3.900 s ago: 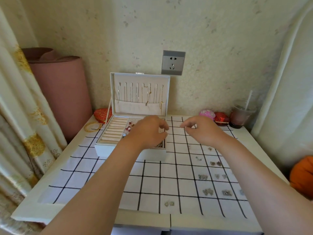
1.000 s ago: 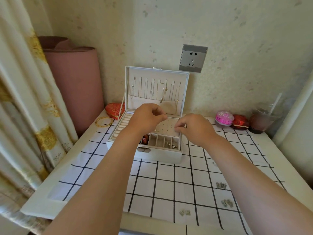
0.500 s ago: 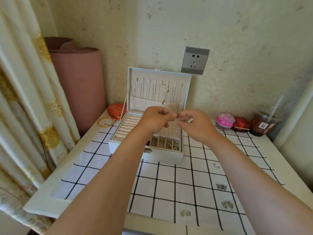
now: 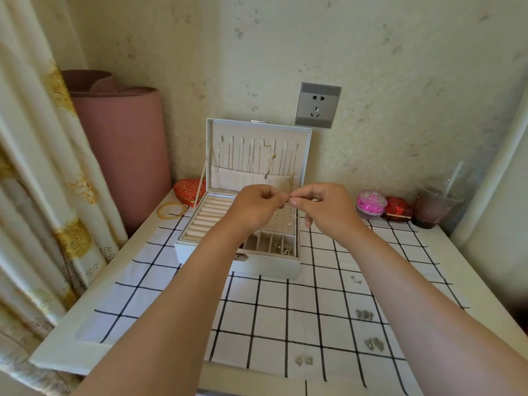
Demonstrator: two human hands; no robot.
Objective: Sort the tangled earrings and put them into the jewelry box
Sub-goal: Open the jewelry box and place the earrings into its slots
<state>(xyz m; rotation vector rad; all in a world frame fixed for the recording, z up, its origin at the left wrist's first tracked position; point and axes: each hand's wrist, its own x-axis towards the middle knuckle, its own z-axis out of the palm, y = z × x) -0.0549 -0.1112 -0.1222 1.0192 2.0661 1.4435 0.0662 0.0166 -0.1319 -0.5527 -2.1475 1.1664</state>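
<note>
The white jewelry box [image 4: 251, 262] stands open at the back middle of the table, chains hanging in its raised lid [image 4: 257, 150]. Above its perforated earring panel [image 4: 281, 222], my left hand [image 4: 253, 207] and my right hand [image 4: 323, 208] meet fingertip to fingertip, both pinching a tiny earring [image 4: 289, 199] that is barely visible between them. Some small pieces lie in the box's front compartments [image 4: 281, 248]. Loose earring pairs lie on the grid cloth at the right [image 4: 365, 314] [image 4: 374, 343], near the front [image 4: 303, 360], and a tiny one farther back [image 4: 355, 279].
A red heart box [image 4: 189, 191] and gold bangles [image 4: 171, 210] lie left of the jewelry box. A pink round box [image 4: 371, 203], a red box [image 4: 397, 208] and a plastic cup with a straw [image 4: 435, 204] stand at the back right. A pink roll [image 4: 125, 144] and curtain [image 4: 31, 167] flank the left side.
Both hands rose from over the box's panel and came together; now they pinch the small earring between their fingertips, a little higher than half a second ago.
</note>
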